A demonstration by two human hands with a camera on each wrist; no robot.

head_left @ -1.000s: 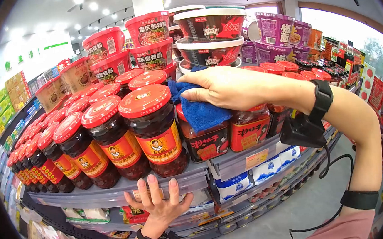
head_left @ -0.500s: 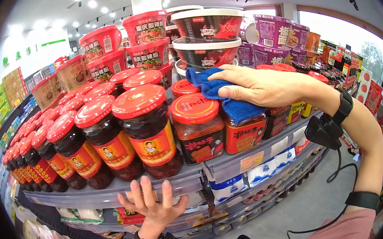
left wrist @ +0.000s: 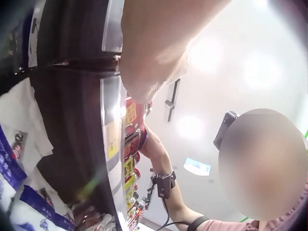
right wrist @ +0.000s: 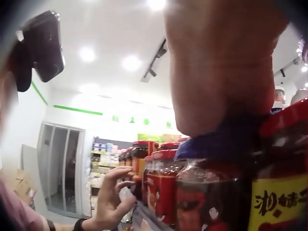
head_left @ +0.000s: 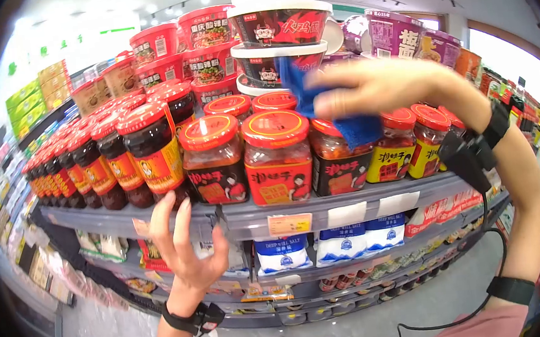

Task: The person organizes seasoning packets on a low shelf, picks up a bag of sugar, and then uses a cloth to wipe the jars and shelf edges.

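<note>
My right hand (head_left: 366,89), blurred, holds a blue cloth (head_left: 360,132) between thumb and fingers. The cloth hangs over the red lid of a square sauce jar with a black label (head_left: 342,167); in the right wrist view the blue cloth (right wrist: 211,144) lies over a jar top. To the left stand square jars with a red label (head_left: 280,179) and a black label (head_left: 218,181). My left hand (head_left: 190,249) is at the shelf's front edge, its fingers extended upward. Its fingertips are right by the base of a tall chili jar (head_left: 159,159).
Stacked noodle bowls (head_left: 278,26) stand behind the jars, purple tubs (head_left: 393,32) to their right. Yellow-labelled jars (head_left: 390,158) continue along the shelf. Price tags (head_left: 289,223) line the shelf edge, with salt bags (head_left: 282,254) below. A cable (head_left: 499,257) hangs from the right wrist camera.
My right hand has moved the cloth rightward along the jars, uncovering the lids to its left. The view has swung right, and my left hand has shifted right along the shelf edge.
</note>
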